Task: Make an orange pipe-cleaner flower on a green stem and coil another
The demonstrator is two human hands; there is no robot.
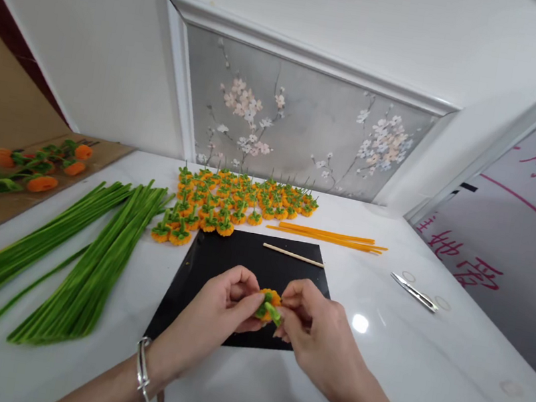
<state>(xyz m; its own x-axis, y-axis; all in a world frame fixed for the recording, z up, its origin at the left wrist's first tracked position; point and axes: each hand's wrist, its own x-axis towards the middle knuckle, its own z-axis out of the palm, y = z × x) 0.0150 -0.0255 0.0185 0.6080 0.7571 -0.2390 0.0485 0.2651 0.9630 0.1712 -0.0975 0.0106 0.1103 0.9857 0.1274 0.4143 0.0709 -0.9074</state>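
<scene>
Between my two hands is a small orange pipe-cleaner flower [270, 297] with a green base and a short green stem pointing toward me. My left hand [233, 300] pinches it from the left with thumb and fingers. On the other side, my right hand [308, 316] has its fingertips closed at the flower's right edge and green stem. Both hands are over a black mat [224, 255]. A thin wooden stick [293, 254] lies on the mat beyond them.
Many similar orange flowers [228, 198] stand at the back. Green pipe cleaners [96, 269] lie in bundles at left, orange pipe cleaners [328, 237] behind the mat. Small scissors [414, 292] rest at right. Cardboard with finished flowers [42, 160] is at far left.
</scene>
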